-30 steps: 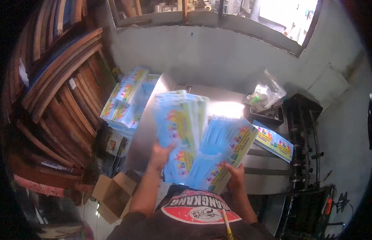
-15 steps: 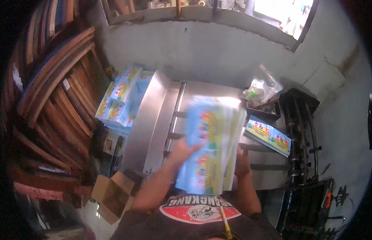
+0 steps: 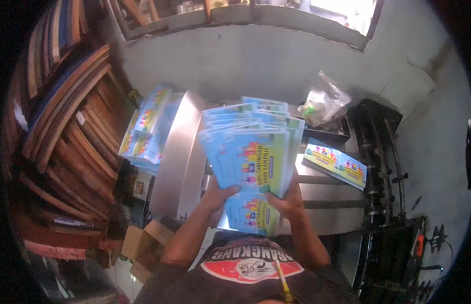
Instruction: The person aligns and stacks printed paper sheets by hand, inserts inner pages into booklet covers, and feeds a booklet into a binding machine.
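Observation:
A thick stack of printed booklet sheets (image 3: pixel 250 162), light blue and green with colourful cartoon figures, is held up in front of my chest. Its far ends are fanned out unevenly. My left hand (image 3: pixel 219 197) grips the left edge, thumb on top and fingers hidden underneath. On the right edge, my right hand (image 3: pixel 287 200) is closed the same way, its thumb lying on the top sheet. Below the stack is a metal machine table (image 3: pixel 321 195) with dark slots. A smaller pile of matching sheets (image 3: pixel 336 163) lies on the table to the right.
Several stacks of similar sheets (image 3: pixel 147 129) stand at the left beside an upright metal panel (image 3: pixel 177 152). A black tray (image 3: pixel 332 133) with a clear plastic bag (image 3: pixel 324 104) sits at the back right, near dark machine rollers (image 3: pixel 380 162). An open cardboard box (image 3: pixel 144 245) is at lower left; wooden frames (image 3: pixel 73 126) lean far left.
The stack has turned from upright and blurred to tilted back, its far ends now spread apart. My right hand, earlier mostly behind the stack, now shows its thumb on top.

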Motion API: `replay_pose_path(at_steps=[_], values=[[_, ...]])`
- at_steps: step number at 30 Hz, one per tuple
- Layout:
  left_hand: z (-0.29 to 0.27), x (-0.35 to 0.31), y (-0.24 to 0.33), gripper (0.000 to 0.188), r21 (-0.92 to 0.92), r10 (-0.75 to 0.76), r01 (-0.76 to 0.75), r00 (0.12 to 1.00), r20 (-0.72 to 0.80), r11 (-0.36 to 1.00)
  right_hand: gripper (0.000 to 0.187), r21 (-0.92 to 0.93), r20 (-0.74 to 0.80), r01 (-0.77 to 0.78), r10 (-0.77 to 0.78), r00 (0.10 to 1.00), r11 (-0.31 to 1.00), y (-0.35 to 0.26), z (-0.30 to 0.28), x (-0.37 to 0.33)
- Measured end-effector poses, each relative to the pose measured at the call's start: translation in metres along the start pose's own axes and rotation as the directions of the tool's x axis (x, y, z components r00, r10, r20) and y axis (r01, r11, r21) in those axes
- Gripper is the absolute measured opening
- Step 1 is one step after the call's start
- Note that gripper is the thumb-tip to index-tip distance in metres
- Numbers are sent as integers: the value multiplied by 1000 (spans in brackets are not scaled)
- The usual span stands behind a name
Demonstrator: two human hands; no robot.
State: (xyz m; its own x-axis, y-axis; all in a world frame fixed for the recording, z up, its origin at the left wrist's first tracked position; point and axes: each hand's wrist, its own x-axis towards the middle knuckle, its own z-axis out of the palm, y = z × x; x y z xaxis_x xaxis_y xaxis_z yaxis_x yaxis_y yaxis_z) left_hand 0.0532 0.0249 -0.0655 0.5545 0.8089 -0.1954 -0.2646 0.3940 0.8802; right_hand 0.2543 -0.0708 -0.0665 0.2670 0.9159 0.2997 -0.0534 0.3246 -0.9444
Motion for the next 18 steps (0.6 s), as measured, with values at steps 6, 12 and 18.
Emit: replay_pose_path(at_steps=[6,12,18], values=[[-33,-10,-5,79,174,96,-195,884,457,965,86,-30,78,-34,36,996,999,-14,-22,-16],[-34,-17,-28,76,236,17,-149,876,482,960,76,160,21,-290,291,957,943,29,-49,-45],[-27,-17,-34,73,329,25,-177,908,418,928,66,289,-3,-337,352,936,896,45,-47,-42]])
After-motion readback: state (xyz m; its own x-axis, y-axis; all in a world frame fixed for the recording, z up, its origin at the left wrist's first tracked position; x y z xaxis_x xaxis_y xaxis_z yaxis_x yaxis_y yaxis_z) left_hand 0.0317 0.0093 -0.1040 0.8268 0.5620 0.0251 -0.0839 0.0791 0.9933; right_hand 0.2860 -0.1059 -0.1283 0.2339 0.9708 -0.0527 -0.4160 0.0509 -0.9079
